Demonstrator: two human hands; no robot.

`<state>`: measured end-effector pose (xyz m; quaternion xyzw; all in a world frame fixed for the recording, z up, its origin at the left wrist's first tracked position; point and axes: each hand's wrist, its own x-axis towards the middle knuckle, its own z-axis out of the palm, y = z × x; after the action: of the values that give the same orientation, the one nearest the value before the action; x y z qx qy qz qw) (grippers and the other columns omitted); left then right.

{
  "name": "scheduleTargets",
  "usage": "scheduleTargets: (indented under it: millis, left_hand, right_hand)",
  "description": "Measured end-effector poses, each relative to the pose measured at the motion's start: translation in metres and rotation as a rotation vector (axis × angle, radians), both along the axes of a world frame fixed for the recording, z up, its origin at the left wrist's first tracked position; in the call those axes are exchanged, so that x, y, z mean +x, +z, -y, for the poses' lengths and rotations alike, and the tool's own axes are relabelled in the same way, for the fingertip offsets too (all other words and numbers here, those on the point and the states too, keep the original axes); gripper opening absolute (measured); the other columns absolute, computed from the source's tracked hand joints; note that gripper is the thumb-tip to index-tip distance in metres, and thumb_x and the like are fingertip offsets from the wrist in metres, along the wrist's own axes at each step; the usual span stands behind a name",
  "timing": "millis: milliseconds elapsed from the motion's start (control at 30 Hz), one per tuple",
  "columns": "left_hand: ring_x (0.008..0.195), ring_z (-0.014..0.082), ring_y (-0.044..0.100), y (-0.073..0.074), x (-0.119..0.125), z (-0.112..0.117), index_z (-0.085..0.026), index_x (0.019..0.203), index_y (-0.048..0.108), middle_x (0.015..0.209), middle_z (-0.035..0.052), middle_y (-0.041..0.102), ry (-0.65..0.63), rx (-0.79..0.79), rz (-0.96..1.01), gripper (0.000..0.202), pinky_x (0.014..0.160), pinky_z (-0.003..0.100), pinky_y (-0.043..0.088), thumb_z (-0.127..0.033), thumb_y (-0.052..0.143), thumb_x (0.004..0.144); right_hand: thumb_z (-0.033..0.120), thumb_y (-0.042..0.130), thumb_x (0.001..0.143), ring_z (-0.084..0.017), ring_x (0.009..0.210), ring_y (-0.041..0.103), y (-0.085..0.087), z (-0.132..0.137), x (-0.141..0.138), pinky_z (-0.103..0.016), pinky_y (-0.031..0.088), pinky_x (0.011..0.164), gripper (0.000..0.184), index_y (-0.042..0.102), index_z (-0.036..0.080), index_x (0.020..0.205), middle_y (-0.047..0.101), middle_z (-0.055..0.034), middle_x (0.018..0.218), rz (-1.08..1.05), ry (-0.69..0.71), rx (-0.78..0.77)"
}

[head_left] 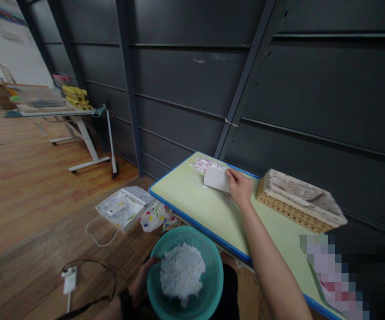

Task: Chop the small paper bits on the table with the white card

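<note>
My left hand (pixel 143 278) is closed on the left rim of a round teal plastic basket (pixel 214 266). Inside the basket lies a heap of small white paper scraps (pixel 182 273). My right hand (pixel 239 186) pinches the right end of a white card (pixel 216 178) and holds it tilted over the far part of the pale green table (pixel 192 200). Just behind the card is a pile of pinkish-white paper scraps (pixel 206 164) on the tabletop. A few more scraps show beneath the card and hand, partly hidden.
A lined wicker basket (pixel 289 209) stands on the table's right side. On the floor at left are an open white box (pixel 121 209), a colourful bag (pixel 154 217) and a power strip (pixel 69 280) with a cable. A dark panelled wall (pixel 186 80) rises behind the table.
</note>
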<state>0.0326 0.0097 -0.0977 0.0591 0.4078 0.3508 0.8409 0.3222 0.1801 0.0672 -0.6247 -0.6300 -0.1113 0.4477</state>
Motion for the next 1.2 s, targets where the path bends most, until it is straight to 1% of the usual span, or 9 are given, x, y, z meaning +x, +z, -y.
scheduleTargets:
  millis: [67,200,367,500,567,667,833,1000,1200]
  left_hand:
    - [0.077,0.0286,0.070,-0.0003,-0.0005,-0.0010,-0.007,0.124,0.047,0.076,0.0098,0.076,0.000,-0.006,0.000,0.058,0.083,0.040,0.047,-0.037,0.054,0.075]
    - [0.075,0.0292,0.070,-0.0013,-0.0014,-0.0028,-0.005,0.126,0.044,0.079,0.0114,0.076,0.005,-0.031,-0.011,0.057,0.082,0.042,0.047,-0.033,0.053,0.076]
    - [0.075,0.0294,0.070,-0.0045,-0.0012,-0.0023,-0.005,0.126,0.043,0.079,0.0114,0.076,0.018,-0.002,-0.007,0.060,0.080,0.041,0.048,-0.030,0.057,0.073]
    - [0.074,0.0303,0.070,-0.0026,-0.0004,-0.0014,-0.005,0.124,0.046,0.081,0.0126,0.076,0.009,-0.024,-0.029,0.060,0.077,0.042,0.049,-0.032,0.059,0.072]
    - [0.074,0.0305,0.069,-0.0019,-0.0002,-0.0015,-0.006,0.124,0.047,0.082,0.0127,0.076,0.015,-0.027,-0.037,0.060,0.076,0.042,0.049,-0.035,0.059,0.072]
    - [0.076,0.0301,0.069,-0.0037,-0.0003,-0.0016,-0.007,0.123,0.048,0.082,0.0124,0.076,0.025,0.003,-0.004,0.060,0.078,0.042,0.049,-0.037,0.059,0.072]
    - [0.076,0.0295,0.069,-0.0053,0.0000,-0.0016,-0.008,0.120,0.049,0.082,0.0115,0.076,0.017,0.025,-0.001,0.057,0.079,0.042,0.048,-0.035,0.059,0.072]
    - [0.074,0.0294,0.070,0.0010,0.0001,-0.0017,-0.008,0.120,0.050,0.080,0.0118,0.076,0.004,-0.007,-0.043,0.055,0.079,0.042,0.048,-0.030,0.060,0.070]
    - [0.081,0.0323,0.068,-0.0031,-0.0016,-0.0020,-0.007,0.117,0.053,0.087,0.0157,0.074,0.046,-0.011,-0.030,0.056,0.079,0.046,0.048,-0.034,0.061,0.069]
  right_hand:
    - [0.042,0.042,0.082,-0.021,0.079,0.064,-0.0002,-0.0004,-0.0004,-0.029,0.044,0.069,0.036,0.069,0.022,0.094,0.070,-0.0056,0.090,-0.025,-0.001,0.004]
    - [0.042,0.045,0.080,-0.021,0.081,0.063,-0.0011,-0.0016,-0.0005,-0.029,0.045,0.071,0.034,0.069,0.022,0.092,0.070,-0.0042,0.091,-0.084,0.093,-0.022]
    - [0.044,0.046,0.079,-0.022,0.082,0.063,-0.0022,-0.0028,-0.0002,-0.031,0.046,0.073,0.035,0.069,0.021,0.093,0.070,-0.0046,0.091,-0.140,0.057,-0.008]
    - [0.043,0.048,0.078,-0.022,0.083,0.063,-0.0031,-0.0042,0.0001,-0.030,0.046,0.074,0.033,0.070,0.021,0.090,0.070,-0.0041,0.091,-0.167,0.125,-0.033]
    - [0.043,0.047,0.079,-0.022,0.082,0.064,-0.0030,-0.0045,0.0009,-0.030,0.046,0.073,0.034,0.070,0.020,0.091,0.070,-0.0044,0.089,-0.195,0.100,-0.018]
    - [0.043,0.046,0.079,-0.023,0.080,0.064,-0.0025,-0.0040,0.0019,-0.031,0.045,0.072,0.036,0.070,0.020,0.093,0.070,-0.0053,0.088,-0.170,0.012,-0.012]
    - [0.041,0.047,0.079,-0.022,0.083,0.063,-0.0015,-0.0029,0.0001,-0.030,0.045,0.072,0.034,0.070,0.021,0.092,0.070,-0.0046,0.091,-0.150,0.111,-0.064]
    - [0.043,0.045,0.080,-0.022,0.081,0.063,-0.0007,-0.0022,-0.0010,-0.030,0.045,0.073,0.037,0.070,0.020,0.094,0.070,-0.0052,0.090,-0.173,0.050,0.008]
    - [0.041,0.045,0.080,-0.022,0.081,0.063,0.0004,0.0001,-0.0023,-0.030,0.044,0.073,0.034,0.070,0.022,0.093,0.070,-0.0053,0.090,-0.071,0.050,-0.046]
